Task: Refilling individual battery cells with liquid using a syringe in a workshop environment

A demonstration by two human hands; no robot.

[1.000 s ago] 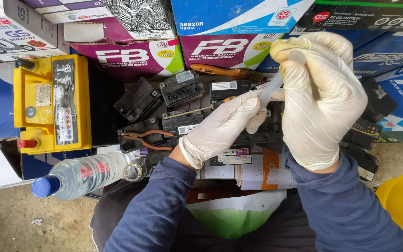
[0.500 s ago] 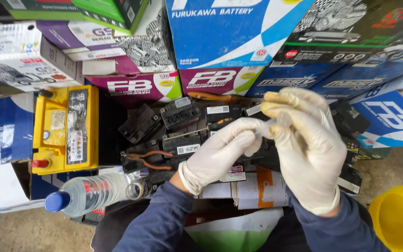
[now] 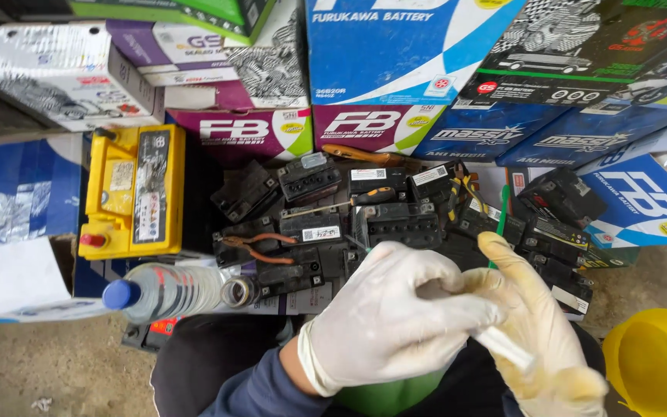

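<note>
Cardboard cartons (image 3: pixel 411 46), blue, purple and white, are standing stacked along the far edge of the floor. A yellow battery (image 3: pixel 134 191) is lying at the left edge of the black battery cluster (image 3: pixel 395 224). A yellow tub (image 3: pixel 658 359) is sitting at the near right corner. A clear water bottle (image 3: pixel 167 292), blue-capped, is lying on its side near the person's left knee, with pliers (image 3: pixel 256 249) resting on the batteries just beyond.

Both hands are gloved in white latex. The left hand (image 3: pixel 384 320) is curling closed over the upper end of a clear plastic syringe (image 3: pixel 503 345). The right hand (image 3: pixel 542 340) is cupping it from below, fingers closed around the barrel. The syringe's long axis is running from upper left down to lower right, between both palms. The left hand is sitting nearer the batteries.
</note>
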